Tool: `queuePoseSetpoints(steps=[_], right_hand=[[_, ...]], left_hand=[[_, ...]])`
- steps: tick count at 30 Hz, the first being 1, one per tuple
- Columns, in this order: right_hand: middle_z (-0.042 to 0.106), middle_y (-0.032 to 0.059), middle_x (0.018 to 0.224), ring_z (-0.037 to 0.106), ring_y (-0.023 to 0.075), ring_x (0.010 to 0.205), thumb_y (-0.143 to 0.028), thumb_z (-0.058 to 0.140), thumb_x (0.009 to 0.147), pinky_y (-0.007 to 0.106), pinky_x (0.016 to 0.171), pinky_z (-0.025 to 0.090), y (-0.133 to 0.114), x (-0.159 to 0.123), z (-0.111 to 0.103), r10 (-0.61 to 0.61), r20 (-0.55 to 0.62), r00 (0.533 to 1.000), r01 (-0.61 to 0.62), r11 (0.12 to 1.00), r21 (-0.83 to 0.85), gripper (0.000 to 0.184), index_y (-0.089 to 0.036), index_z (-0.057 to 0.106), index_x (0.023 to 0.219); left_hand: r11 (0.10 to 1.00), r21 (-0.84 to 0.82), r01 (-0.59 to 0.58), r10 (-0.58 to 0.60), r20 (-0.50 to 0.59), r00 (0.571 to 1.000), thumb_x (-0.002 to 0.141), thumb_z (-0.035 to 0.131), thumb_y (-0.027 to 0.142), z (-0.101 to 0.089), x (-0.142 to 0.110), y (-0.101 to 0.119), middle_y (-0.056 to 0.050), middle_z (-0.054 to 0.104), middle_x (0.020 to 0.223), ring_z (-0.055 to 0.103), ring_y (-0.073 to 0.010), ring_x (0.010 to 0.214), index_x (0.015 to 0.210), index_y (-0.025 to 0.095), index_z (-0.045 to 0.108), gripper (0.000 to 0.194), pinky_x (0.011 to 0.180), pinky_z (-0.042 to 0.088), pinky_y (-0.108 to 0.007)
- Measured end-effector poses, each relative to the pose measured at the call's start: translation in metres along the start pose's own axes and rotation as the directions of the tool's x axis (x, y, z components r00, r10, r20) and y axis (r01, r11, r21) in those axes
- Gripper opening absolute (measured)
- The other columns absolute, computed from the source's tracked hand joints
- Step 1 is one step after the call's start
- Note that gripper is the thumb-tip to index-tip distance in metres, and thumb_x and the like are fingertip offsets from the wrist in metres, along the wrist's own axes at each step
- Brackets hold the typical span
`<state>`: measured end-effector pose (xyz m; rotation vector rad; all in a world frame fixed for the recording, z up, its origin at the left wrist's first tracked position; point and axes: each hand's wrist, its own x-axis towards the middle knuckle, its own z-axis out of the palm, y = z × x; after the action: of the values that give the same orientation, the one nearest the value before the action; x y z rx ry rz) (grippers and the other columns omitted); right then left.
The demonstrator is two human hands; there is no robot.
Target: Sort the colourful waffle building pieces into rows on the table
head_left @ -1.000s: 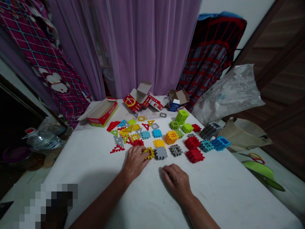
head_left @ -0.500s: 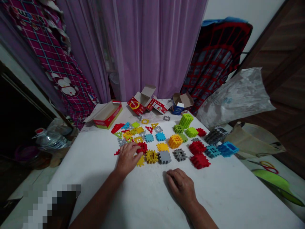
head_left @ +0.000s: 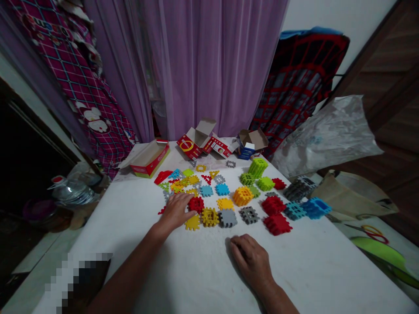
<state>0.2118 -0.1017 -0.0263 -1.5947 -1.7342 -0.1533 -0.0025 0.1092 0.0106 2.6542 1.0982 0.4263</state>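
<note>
While the left grip (head_left: 176, 212) lies open against a lattice-walled red plastic waffle block (head_left: 196, 204), holding nothing, the right grip (head_left: 251, 257) rests empty on the tabletop (head_left: 114, 244).

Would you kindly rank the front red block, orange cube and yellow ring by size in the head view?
Front red block, orange cube, yellow ring; the first sits nearer the camera, so its lead is unsure.

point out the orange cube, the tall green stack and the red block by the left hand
orange cube (head_left: 243, 196), head view, point on its top face
tall green stack (head_left: 258, 168), head view, point on its side wall
red block (head_left: 196, 204), head view, point on its upper face
</note>
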Motion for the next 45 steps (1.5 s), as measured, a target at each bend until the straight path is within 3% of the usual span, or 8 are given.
queuePoseSetpoints(steps=[5, 10, 17, 33, 36, 39, 42, 45], right_hand=[[0.067, 0.003, 0.077, 0.065, 0.0129, 0.067, -0.02, 0.051, 0.095, 0.022, 0.062, 0.05, -0.001, 0.002, -0.001, -0.005, 0.016, 1.0, 0.005, 1.0, 0.008, 0.014, -0.021, 0.064, 0.091], [0.067, 0.0021, 0.076, 0.064, 0.0122, 0.068, -0.018, 0.052, 0.094, 0.021, 0.064, 0.049, -0.001, 0.002, -0.001, -0.015, 0.008, 1.0, 0.015, 1.0, 0.019, 0.013, -0.02, 0.064, 0.092], [0.067, 0.0024, 0.075, 0.064, 0.0123, 0.067, -0.02, 0.051, 0.095, 0.021, 0.063, 0.049, -0.002, 0.003, -0.001, -0.007, 0.006, 1.0, 0.007, 1.0, 0.018, 0.015, -0.02, 0.065, 0.09], [0.067, 0.0031, 0.075, 0.064, 0.013, 0.068, -0.018, 0.052, 0.094, 0.022, 0.064, 0.05, -0.004, 0.003, -0.003, 0.013, 0.012, 1.0, -0.013, 0.999, 0.046, 0.014, -0.02, 0.065, 0.091], [0.067, 0.0034, 0.076, 0.065, 0.0131, 0.069, -0.018, 0.052, 0.094, 0.022, 0.064, 0.05, -0.004, 0.004, -0.003, 0.009, 0.015, 1.0, -0.01, 0.999, 0.042, 0.014, -0.02, 0.065, 0.091], [0.068, 0.0029, 0.074, 0.065, 0.0128, 0.067, -0.019, 0.052, 0.094, 0.022, 0.062, 0.05, -0.004, 0.004, -0.003, 0.005, -0.001, 1.0, -0.005, 0.999, 0.042, 0.015, -0.021, 0.066, 0.09], [0.068, 0.0022, 0.074, 0.065, 0.0123, 0.066, -0.019, 0.053, 0.093, 0.021, 0.061, 0.05, -0.002, 0.003, -0.002, 0.003, -0.01, 1.0, -0.003, 0.999, 0.053, 0.014, -0.021, 0.067, 0.09], [0.068, 0.0026, 0.076, 0.065, 0.0126, 0.067, -0.019, 0.053, 0.093, 0.022, 0.063, 0.051, -0.001, 0.002, -0.001, 0.003, 0.003, 1.0, -0.003, 0.998, 0.06, 0.014, -0.021, 0.067, 0.09]], left_hand=[[0.998, 0.022, -0.063, 0.064, -0.078, 0.995, 0.083, 0.068, 0.033, -0.007, -0.006, 0.02, -0.009, 0.057, 0.136, 0.048, -0.028, 0.128, 0.126, 0.027, 0.062, 0.044, 0.108, 0.035, -0.048], [0.979, 0.002, -0.204, 0.204, -0.053, 0.978, 0.081, 0.072, 0.039, -0.003, -0.021, 0.049, -0.007, 0.057, 0.136, 0.046, -0.0288, 0.129, 0.109, 0.031, 0.071, 0.029, 0.109, 0.033, -0.051], [0.981, -0.004, -0.192, 0.191, -0.1, 0.977, 0.085, 0.068, 0.033, 0.01, -0.024, 0.063, -0.006, 0.061, 0.131, 0.048, -0.0287, 0.126, 0.098, 0.029, 0.075, 0.016, 0.107, 0.035, -0.052], [0.985, -0.019, -0.173, 0.17, -0.116, 0.979, 0.086, 0.066, 0.03, 0.017, -0.022, 0.075, -0.005, 0.063, 0.129, 0.049, -0.0274, 0.124, 0.095, 0.028, 0.074, 0.012, 0.107, 0.036, -0.05], [0.988, -0.036, -0.148, 0.142, -0.134, 0.981, 0.085, 0.066, 0.032, 0.013, -0.022, 0.07, -0.005, 0.064, 0.128, 0.05, -0.0274, 0.124, 0.097, 0.028, 0.074, 0.014, 0.106, 0.036, -0.05], [0.995, -0.028, -0.093, 0.088, -0.16, 0.983, 0.087, 0.062, 0.029, 0.003, -0.019, 0.051, -0.005, 0.065, 0.126, 0.053, -0.0264, 0.121, 0.101, 0.029, 0.072, 0.017, 0.106, 0.037, -0.049], [1.0, 0.009, 0.006, -0.005, -0.158, 0.987, 0.084, 0.063, 0.029, -0.007, -0.014, 0.024, -0.007, 0.06, 0.133, 0.05, -0.0279, 0.125, 0.121, 0.028, 0.065, 0.037, 0.108, 0.036, -0.05], [0.998, 0.024, 0.063, -0.061, -0.074, 0.995, 0.079, 0.068, 0.036, -0.009, -0.009, 0.002, -0.01, 0.056, 0.139, 0.048, -0.0299, 0.13, 0.134, 0.026, 0.054, 0.058, 0.109, 0.035, -0.049]])
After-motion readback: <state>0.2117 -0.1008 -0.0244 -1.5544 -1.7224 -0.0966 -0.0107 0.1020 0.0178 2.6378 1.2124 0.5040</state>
